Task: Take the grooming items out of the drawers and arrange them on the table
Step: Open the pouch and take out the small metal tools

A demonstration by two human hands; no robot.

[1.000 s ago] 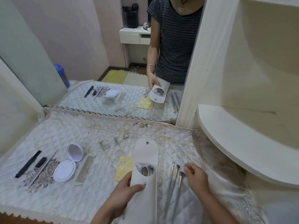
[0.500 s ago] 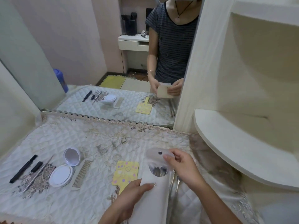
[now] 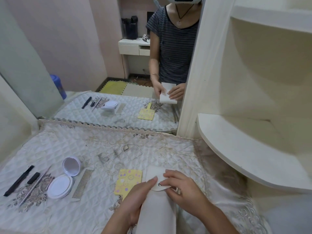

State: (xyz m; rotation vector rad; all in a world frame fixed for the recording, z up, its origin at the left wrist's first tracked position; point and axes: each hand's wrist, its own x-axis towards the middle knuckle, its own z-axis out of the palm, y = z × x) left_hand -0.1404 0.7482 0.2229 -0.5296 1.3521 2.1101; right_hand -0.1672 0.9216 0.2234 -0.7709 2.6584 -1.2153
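Observation:
A long white pouch (image 3: 156,208) stands tilted over the table's near edge, its flap folded down over the opening. My left hand (image 3: 135,202) grips the pouch's left side, thumb by the metal snap. My right hand (image 3: 181,186) presses the flap down at the snap. Left of the pouch lies a yellow patterned card (image 3: 129,180). Further left lie a metal comb (image 3: 82,183), an open white compact with mirror (image 3: 65,177), a thin metal tool (image 3: 34,187) and two black sticks (image 3: 18,180). The metal tools beside the pouch are hidden by my hands.
A quilted white cloth with lace trim (image 3: 101,149) covers the table. A large mirror (image 3: 101,65) stands behind it and reflects the items and the person. A curved white shelf (image 3: 244,149) juts out at the right, above the table's corner.
The pouch's flap was open and showed metal tools inside; my right hand left the loose tools, took the flap and folded it down over the opening. The view tilted up slightly.

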